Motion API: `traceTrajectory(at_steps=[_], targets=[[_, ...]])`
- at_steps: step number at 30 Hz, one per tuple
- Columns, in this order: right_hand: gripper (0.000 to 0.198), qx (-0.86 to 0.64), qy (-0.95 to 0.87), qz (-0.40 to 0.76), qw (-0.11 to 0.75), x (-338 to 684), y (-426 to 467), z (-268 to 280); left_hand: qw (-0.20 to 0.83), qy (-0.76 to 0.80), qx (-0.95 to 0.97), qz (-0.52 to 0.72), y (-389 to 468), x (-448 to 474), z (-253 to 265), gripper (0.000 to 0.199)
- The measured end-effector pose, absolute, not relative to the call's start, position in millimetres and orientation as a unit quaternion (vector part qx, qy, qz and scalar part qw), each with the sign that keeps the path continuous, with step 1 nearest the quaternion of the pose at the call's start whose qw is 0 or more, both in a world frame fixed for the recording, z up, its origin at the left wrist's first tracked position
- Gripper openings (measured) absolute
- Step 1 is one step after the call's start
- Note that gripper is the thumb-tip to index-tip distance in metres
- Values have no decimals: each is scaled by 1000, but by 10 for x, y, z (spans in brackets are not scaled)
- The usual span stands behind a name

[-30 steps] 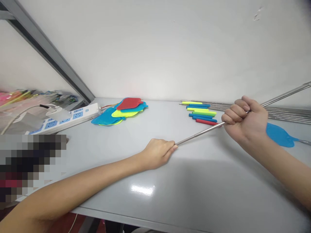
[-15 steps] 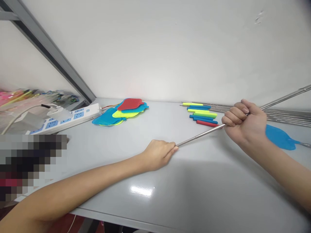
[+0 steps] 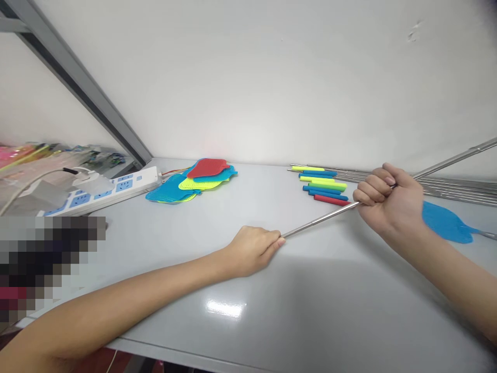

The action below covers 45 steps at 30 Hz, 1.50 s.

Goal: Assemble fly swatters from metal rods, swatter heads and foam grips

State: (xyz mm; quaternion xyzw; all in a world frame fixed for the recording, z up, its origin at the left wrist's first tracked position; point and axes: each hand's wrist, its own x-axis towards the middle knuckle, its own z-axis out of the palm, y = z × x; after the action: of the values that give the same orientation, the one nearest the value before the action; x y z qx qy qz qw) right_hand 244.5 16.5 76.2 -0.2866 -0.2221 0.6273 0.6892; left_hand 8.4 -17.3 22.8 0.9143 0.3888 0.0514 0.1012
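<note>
1. Left hand (image 3: pixel 254 252) and right hand (image 3: pixel 388 201) show slightly lower than a second ago, as does the desk (image 3: pixel 310 305); the metal rod's (image 3: pixel 324 217) upper joint appears nearer the right hand.
2. The left hand closes on the rod's lower end, thumb and forefinger pressed together; the right curls fist-like around it farther up.
3. Held aslant above the desk, the rod is probably steadied by those spaced grips.
4. Coloured tubes (image 3: pixel 327 186) lie side by side, seemingly for easy reach.
5. Perforated paddles (image 3: pixel 192 184) overlap near the power strip (image 3: pixel 116 193), perhaps kept aside.
</note>
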Motion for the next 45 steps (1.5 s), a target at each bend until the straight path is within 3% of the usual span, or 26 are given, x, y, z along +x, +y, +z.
traceTrajectory(at_steps=[25, 45], targets=[[34, -280, -254, 593, 711, 2379, 91, 816, 201, 413, 884, 83, -142, 61, 265, 35], [34, -284, -238, 586, 721, 2353, 68, 784, 213, 428, 875, 77, -113, 59, 242, 36]])
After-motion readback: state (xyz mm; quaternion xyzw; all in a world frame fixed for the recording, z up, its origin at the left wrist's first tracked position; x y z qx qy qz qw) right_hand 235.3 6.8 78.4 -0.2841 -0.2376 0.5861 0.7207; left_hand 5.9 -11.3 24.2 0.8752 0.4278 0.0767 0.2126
